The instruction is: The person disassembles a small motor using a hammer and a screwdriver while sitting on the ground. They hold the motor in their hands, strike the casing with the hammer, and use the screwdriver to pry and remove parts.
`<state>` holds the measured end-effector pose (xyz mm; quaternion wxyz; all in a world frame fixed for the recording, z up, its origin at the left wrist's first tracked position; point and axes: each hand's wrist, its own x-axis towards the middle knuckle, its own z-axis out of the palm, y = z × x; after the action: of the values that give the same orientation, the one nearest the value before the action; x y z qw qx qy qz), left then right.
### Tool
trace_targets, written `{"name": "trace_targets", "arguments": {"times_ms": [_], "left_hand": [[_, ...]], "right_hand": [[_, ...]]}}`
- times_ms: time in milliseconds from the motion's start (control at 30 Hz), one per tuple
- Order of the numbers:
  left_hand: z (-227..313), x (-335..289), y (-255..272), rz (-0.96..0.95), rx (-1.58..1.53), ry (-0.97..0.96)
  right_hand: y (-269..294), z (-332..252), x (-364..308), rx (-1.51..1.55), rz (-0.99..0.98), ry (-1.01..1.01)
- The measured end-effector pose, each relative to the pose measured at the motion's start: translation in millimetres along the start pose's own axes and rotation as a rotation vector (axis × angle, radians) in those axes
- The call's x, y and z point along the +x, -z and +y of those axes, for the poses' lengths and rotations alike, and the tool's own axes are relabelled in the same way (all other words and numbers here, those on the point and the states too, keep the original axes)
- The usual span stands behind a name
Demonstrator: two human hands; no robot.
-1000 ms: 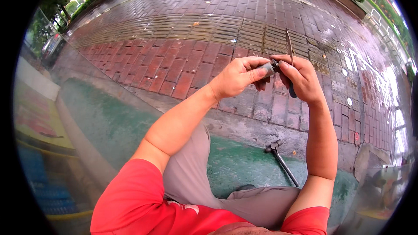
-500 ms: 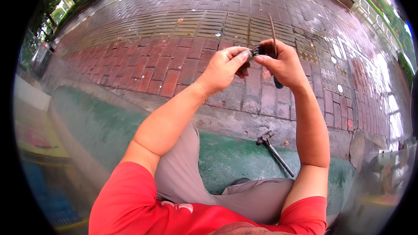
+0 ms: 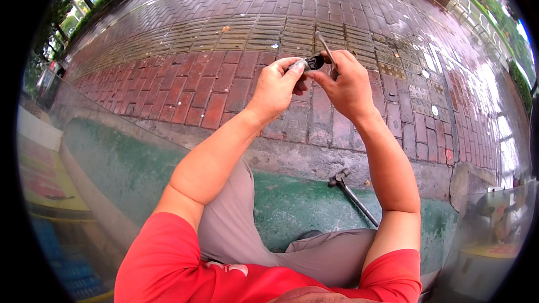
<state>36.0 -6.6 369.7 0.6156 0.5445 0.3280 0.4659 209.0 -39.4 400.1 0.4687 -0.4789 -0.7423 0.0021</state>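
Note:
Out in front of me, my left hand (image 3: 275, 85) pinches a small greyish metal piece (image 3: 298, 64) between thumb and fingers. A small black part (image 3: 316, 62) sits right beside it, between the two hands; whether the two are joined I cannot tell. My right hand (image 3: 349, 85) is closed around a screwdriver (image 3: 324, 46), its thin shaft pointing up and away to the left. The handle is hidden by the hand. Thumb and fingertips of that same hand touch the black part. On the green ledge below the right forearm lies a hammer (image 3: 352, 196), head away from me.
I sit on a green-painted ledge (image 3: 297, 205) with my legs in grey trousers bent under my arms. Ahead spreads wet red brick paving (image 3: 191, 84) with a yellowish ribbed strip (image 3: 247, 33). Glass panels (image 3: 494, 230) stand at both sides; metal hoops (image 3: 465, 3) are at the far right.
Both hands have shifted slightly left. My right hand has turned, so the screwdriver shaft now leans left and its handle no longer shows. More of the black part is visible.

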Motion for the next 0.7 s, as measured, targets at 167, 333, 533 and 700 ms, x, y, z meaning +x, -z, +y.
{"name": "trace_targets", "arguments": {"times_ms": [167,333,533,700], "left_hand": [[2,2,8,-0.162,-0.08,0.004],[7,1,16,-0.371,-0.177,-0.014],[3,3,17,-0.387,-0.245,0.028],[3,3,12,-0.362,-0.242,0.074]], "right_hand": [[3,5,3,0.152,-0.058,-0.067],[12,8,6,0.515,-0.252,-0.315],[26,-1,14,0.672,-0.376,-0.541],[27,8,15,0.857,-0.385,-0.66]]}}
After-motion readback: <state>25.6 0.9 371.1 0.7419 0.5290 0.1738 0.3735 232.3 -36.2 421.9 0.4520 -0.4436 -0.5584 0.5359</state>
